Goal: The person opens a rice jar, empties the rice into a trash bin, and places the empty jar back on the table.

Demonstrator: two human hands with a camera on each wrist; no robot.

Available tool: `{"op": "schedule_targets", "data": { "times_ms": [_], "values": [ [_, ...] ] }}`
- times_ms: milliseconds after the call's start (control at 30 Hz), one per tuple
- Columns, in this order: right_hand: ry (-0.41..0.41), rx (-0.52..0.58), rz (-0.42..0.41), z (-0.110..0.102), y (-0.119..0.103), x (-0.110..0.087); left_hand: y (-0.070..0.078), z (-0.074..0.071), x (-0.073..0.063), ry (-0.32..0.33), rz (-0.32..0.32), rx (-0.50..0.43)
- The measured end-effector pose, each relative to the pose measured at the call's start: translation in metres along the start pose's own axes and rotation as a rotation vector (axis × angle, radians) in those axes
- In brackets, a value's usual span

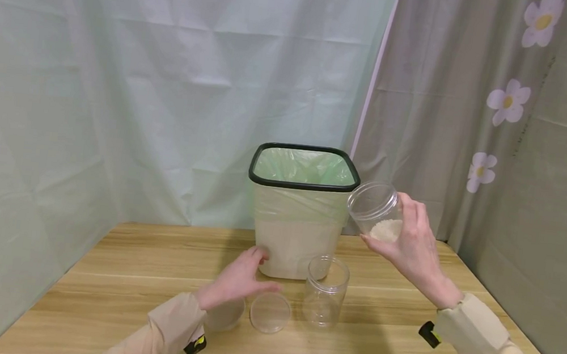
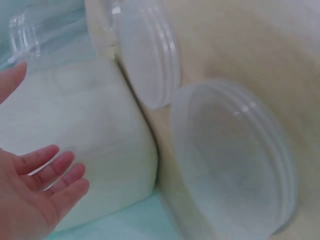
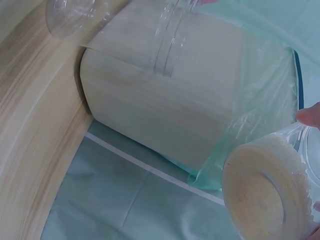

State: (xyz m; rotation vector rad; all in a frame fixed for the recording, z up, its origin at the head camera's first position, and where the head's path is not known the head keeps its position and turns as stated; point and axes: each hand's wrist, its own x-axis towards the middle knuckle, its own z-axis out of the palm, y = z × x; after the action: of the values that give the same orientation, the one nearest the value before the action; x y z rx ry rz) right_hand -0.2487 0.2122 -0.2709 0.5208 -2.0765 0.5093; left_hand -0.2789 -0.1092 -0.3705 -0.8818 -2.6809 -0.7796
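My right hand (image 1: 419, 244) grips a clear plastic jar (image 1: 374, 202) in the air, right of the bin. The jar is tilted, its open mouth toward the bin, and a white grainy substance (image 1: 387, 230) lies at its bottom. A second clear jar (image 1: 325, 295) stands upright and uncovered on the table. Above the lids hovers my left hand (image 1: 235, 279), fingers spread and slightly bent, with nothing in it. Two round clear lids lie beside each other: one lid (image 1: 270, 313) left of the standing jar, the other lid (image 1: 226, 314) partly hidden below my left hand.
A cream bin (image 1: 298, 241) with a black rim (image 1: 303, 186) and a pale green liner (image 1: 307, 167) stands at the back of the wooden table (image 1: 150, 278). Pale curtains (image 1: 168, 92) hang behind and along both sides.
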Motion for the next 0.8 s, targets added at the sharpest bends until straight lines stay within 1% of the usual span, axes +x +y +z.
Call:
{"op": "schedule_targets", "data": {
  "times_ms": [133,300,500,600,800],
  "values": [
    [0.005,-0.004,0.005,0.000,0.000,0.000,0.000,-0.007,0.003,0.059,0.011,-0.008],
    [0.012,-0.009,0.009,-0.001,0.001,0.001,-0.002,-0.015,0.005,0.103,0.001,-0.052],
    [0.016,-0.015,0.018,-0.002,0.002,0.002,-0.007,-0.027,0.006,0.204,0.043,-0.102],
    [0.015,-0.017,0.029,-0.002,0.003,0.002,-0.010,-0.034,0.007,0.236,0.042,-0.127],
    [0.019,-0.010,0.045,-0.001,0.003,0.003,-0.014,-0.049,0.011,0.319,0.079,-0.139]
  ]
}}
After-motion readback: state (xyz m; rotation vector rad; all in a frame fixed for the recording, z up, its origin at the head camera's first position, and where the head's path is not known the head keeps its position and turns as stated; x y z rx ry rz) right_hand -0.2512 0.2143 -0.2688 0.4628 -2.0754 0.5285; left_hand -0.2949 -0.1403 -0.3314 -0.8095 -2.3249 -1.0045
